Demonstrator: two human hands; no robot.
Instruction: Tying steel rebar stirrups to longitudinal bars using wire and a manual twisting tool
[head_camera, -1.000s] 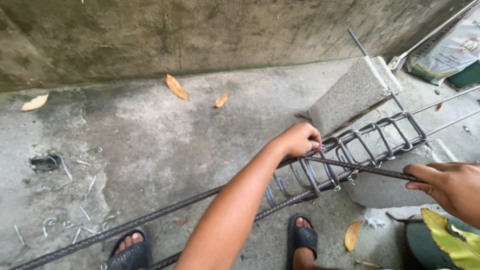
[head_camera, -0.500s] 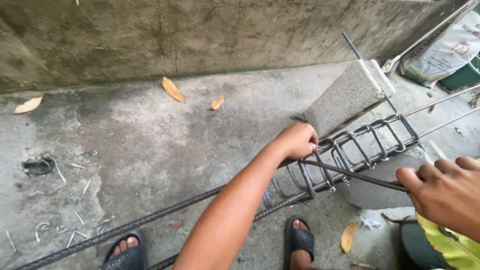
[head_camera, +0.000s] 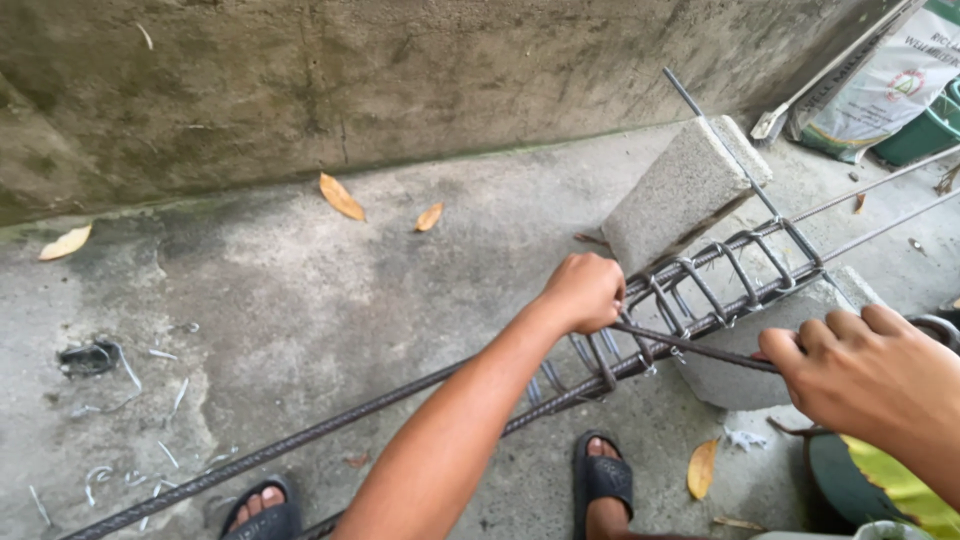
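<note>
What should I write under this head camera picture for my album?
Left hand and right hand grip a steel rod across a rebar cage resting on concrete blocks.

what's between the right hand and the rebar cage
Nothing visible. The right hand holds one end of a thin rod that runs straight to the cage, where the left hand grips. The concrete blocks sit behind and under the cage, not in between.

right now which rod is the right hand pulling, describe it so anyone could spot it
Start at the grey concrete block by the wall, then drop to the rebar cage of square loops. The loose rod crosses it at a slant, gripped by the left hand and right hand, unlike the long bars tied inside.
</note>
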